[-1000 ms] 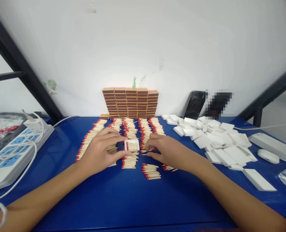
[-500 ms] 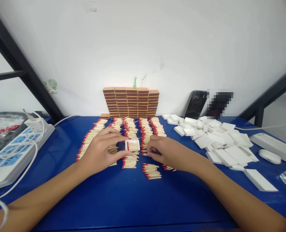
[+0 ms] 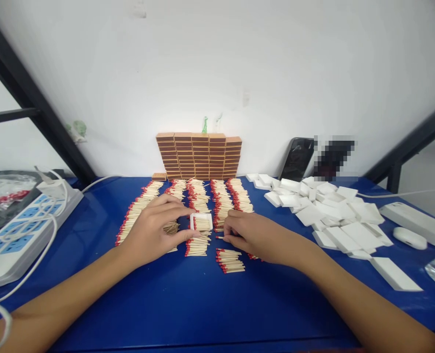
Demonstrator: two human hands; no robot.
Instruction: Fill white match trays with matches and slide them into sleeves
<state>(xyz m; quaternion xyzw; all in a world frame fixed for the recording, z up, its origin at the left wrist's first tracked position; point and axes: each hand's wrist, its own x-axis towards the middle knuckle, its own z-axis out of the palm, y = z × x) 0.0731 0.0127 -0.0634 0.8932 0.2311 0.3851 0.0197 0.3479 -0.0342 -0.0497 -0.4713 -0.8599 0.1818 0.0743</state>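
Note:
My left hand (image 3: 154, 225) grips a small white matchbox tray (image 3: 201, 216) between thumb and fingers. Red-tipped matches lie inside the tray, heads to the left. To its right, my right hand (image 3: 248, 233) is closed in a pinch on a match (image 3: 220, 238), whose red head sticks out to the left of the fingertips. Long rows of loose matches (image 3: 222, 198) run from the wall side toward me, beneath and around both hands. In front of the right hand is a short group of matches (image 3: 231, 261), apart from the longer row.
Brown matchboxes (image 3: 198, 156) are stacked against the wall. A heap of white trays (image 3: 327, 206) covers the right side, near a black phone (image 3: 297, 158), a white rounded case (image 3: 410, 238) and a long white box (image 3: 418, 223). At left sits a power strip (image 3: 26, 230) with cables.
My right hand has shifted slightly toward me, and the match at its fingertips shows a little lower and farther left. My left hand and the tray stay in place.

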